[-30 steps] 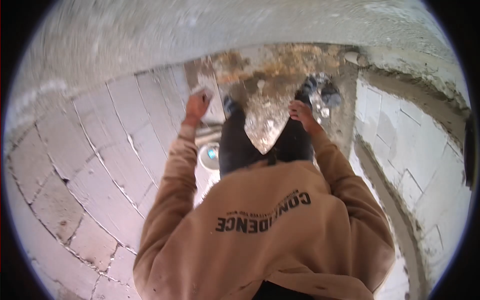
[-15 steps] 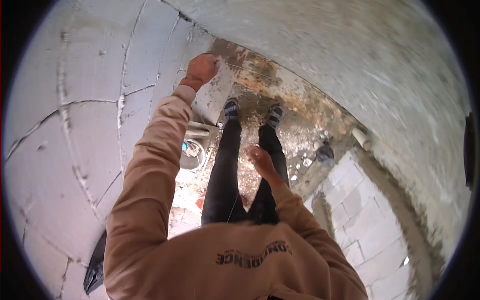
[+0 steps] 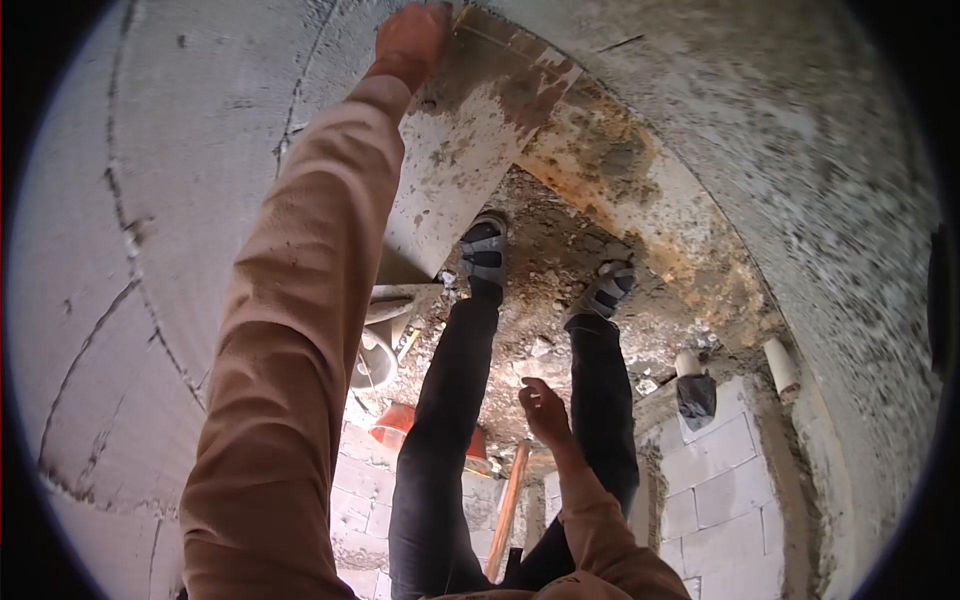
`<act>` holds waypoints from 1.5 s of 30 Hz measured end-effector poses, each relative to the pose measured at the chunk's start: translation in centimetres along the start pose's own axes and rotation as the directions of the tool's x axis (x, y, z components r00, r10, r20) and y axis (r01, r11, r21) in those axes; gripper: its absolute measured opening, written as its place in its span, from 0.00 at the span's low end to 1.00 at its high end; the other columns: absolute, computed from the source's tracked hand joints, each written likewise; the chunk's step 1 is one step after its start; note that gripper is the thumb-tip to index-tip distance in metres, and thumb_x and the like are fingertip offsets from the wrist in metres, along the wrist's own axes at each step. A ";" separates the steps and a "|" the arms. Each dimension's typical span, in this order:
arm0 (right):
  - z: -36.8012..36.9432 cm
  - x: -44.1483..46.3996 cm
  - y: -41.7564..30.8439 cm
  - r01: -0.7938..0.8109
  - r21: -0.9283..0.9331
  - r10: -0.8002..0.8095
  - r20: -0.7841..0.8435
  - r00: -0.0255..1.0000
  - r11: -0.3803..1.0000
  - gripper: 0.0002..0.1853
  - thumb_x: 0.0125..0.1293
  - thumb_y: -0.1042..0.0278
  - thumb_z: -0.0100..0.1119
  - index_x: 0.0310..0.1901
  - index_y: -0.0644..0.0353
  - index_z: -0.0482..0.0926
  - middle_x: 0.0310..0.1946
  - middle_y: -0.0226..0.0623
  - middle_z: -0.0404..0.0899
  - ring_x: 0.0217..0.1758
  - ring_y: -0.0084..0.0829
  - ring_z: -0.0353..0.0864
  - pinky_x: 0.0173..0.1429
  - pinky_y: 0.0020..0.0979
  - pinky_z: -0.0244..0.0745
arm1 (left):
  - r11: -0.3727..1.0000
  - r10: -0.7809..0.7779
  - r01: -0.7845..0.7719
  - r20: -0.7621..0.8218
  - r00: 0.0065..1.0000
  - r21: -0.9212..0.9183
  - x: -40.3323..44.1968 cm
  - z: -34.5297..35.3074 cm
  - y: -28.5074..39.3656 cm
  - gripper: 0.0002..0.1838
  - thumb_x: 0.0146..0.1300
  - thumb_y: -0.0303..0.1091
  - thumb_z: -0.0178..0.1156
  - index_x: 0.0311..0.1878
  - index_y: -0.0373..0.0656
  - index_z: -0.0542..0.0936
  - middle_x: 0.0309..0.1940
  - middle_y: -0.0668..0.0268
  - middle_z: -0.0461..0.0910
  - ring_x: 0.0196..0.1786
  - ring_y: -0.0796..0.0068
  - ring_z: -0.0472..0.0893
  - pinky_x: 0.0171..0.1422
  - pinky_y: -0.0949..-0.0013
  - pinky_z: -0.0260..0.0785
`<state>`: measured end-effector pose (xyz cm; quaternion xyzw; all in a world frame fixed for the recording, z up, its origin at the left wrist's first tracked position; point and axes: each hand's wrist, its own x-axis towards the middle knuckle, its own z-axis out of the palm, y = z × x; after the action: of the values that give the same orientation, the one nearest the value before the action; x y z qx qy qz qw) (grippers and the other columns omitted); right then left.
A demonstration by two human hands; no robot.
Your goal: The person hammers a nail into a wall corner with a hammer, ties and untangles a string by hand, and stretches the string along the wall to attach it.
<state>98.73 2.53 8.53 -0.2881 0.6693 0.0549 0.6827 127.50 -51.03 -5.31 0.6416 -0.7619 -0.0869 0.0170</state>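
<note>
My left hand [image 3: 412,38] is raised at the top, in the corner between the grey block wall [image 3: 215,130] and the rough plastered wall [image 3: 770,130]. Its fingers are curled closed; whatever they hold is too small or hidden to name. Below it lies a stained pale board [image 3: 450,165]. My right hand [image 3: 543,408] hangs low between my legs, its fingers loosely bent and partly apart, with nothing visible in them. A wooden handle [image 3: 508,510] stands just below that hand.
My shoes [image 3: 484,252] stand on rubble-strewn ground [image 3: 540,270]. To the left are a white bucket [image 3: 374,362] and a red container [image 3: 394,425]. On the right, a dark wrapped pipe end [image 3: 697,400], another pipe stub [image 3: 782,366] and a block wall [image 3: 715,480].
The view has turned and shifted, showing the floor and shoes larger. My left hand has stretched up into the corner, while my right hand has dropped lower. The wooden handle has come into view.
</note>
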 end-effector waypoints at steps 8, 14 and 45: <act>-2.7 0.0 -8.2 -0.020 0.608 -0.089 0.149 0.985 0.794 0.21 0.77 0.64 0.57 0.66 0.63 0.73 0.51 0.39 0.81 0.51 0.27 0.81 0.61 0.32 0.76 | 0.988 -0.132 0.136 -0.057 0.990 0.078 2.9 7.5 -0.6 0.12 0.70 0.33 0.49 0.42 0.40 0.81 0.41 0.45 0.84 0.46 0.43 0.84 0.50 0.46 0.79; -2.7 0.1 -7.6 -0.001 0.529 -0.115 0.187 0.976 0.849 0.22 0.77 0.65 0.57 0.67 0.64 0.72 0.53 0.39 0.80 0.53 0.26 0.80 0.63 0.32 0.75 | 0.994 -0.071 0.083 -0.154 0.985 0.070 4.3 8.0 -1.1 0.13 0.70 0.33 0.48 0.42 0.37 0.81 0.38 0.43 0.84 0.43 0.39 0.84 0.49 0.43 0.78; -24.3 19.8 -18.9 0.378 -0.811 -0.892 -0.375 0.252 0.447 0.22 0.74 0.69 0.57 0.67 0.62 0.74 0.58 0.54 0.78 0.65 0.52 0.75 0.69 0.47 0.70 | 0.986 0.077 -0.083 0.045 0.996 0.147 4.7 3.8 0.6 0.17 0.69 0.42 0.52 0.41 0.40 0.86 0.41 0.47 0.86 0.46 0.45 0.86 0.53 0.48 0.78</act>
<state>87.94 -30.56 -2.65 -0.7282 0.6440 -0.1807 0.1493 125.61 -55.17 -9.34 0.6080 -0.7917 -0.0416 -0.0424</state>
